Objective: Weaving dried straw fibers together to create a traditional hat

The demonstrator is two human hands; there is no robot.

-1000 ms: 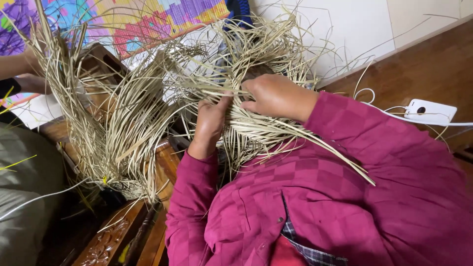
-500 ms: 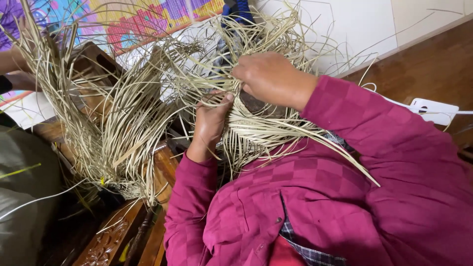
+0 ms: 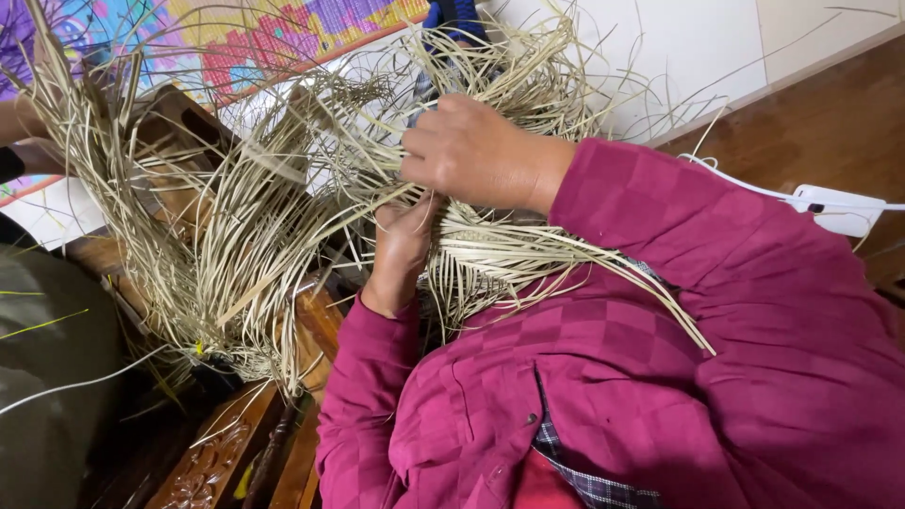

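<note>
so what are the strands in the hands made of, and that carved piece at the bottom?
Strands: apparently dried straw or split reed, matt pale tan; flat, stiff, splaying. Both the left hand and right hand grip them. Carved piece: likely wood with a glossy brown varnish, with relief pattern and sheen.

The right hand (image 3: 476,155) is sitting above the left hand (image 3: 403,247), both pressing into the bundle of straw strips (image 3: 283,217), which is spreading out to the left of them and trailing under the right sleeve (image 3: 716,302). A woven piece (image 3: 490,259) is lying just right of the left hand, below the right wrist. A carved wooden chair arm (image 3: 212,457) is lying below the bundle. A power strip (image 3: 839,209) is resting on the floor (image 3: 801,132) at the far right, behind the sleeve. A patterned mat (image 3: 273,38) is lying behind the straw.
</note>
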